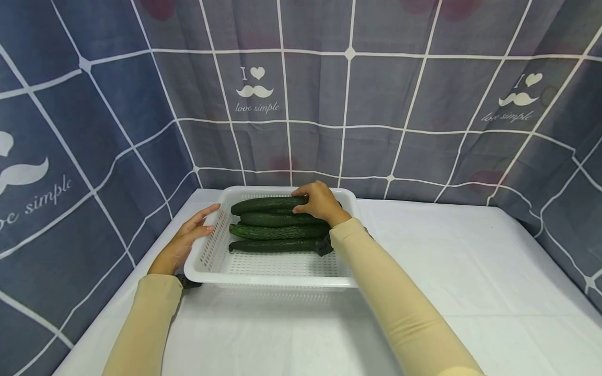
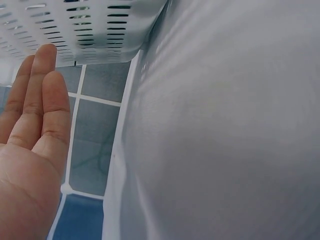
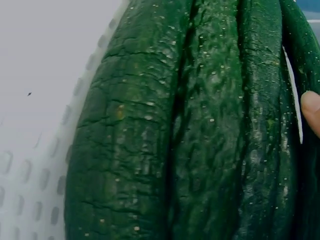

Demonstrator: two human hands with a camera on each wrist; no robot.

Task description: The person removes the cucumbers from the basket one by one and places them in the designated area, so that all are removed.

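Observation:
Several long dark green cucumbers (image 1: 282, 232) lie side by side, left to right, in a white perforated plastic basket (image 1: 282, 280). My right hand (image 1: 320, 201) reaches over them and grips the farthest cucumber (image 1: 263, 204) near its right part, fingers over the far side and thumb on the near side. In the right wrist view, a fingertip (image 3: 311, 102) shows at the right edge beside the cucumber skin. My left hand (image 1: 185, 240) is at the basket's left end, its fingers extended along the outer wall and rim; from the left wrist, the palm (image 2: 30, 175) faces up with straight fingers.
The basket stands on a white-covered table (image 1: 470, 261), toward the back edge. Behind and to both sides hangs a blue-grey curtain (image 1: 315, 94) with white grid lines and printed moustaches. My right forearm (image 1: 400, 308) crosses the basket's front right corner.

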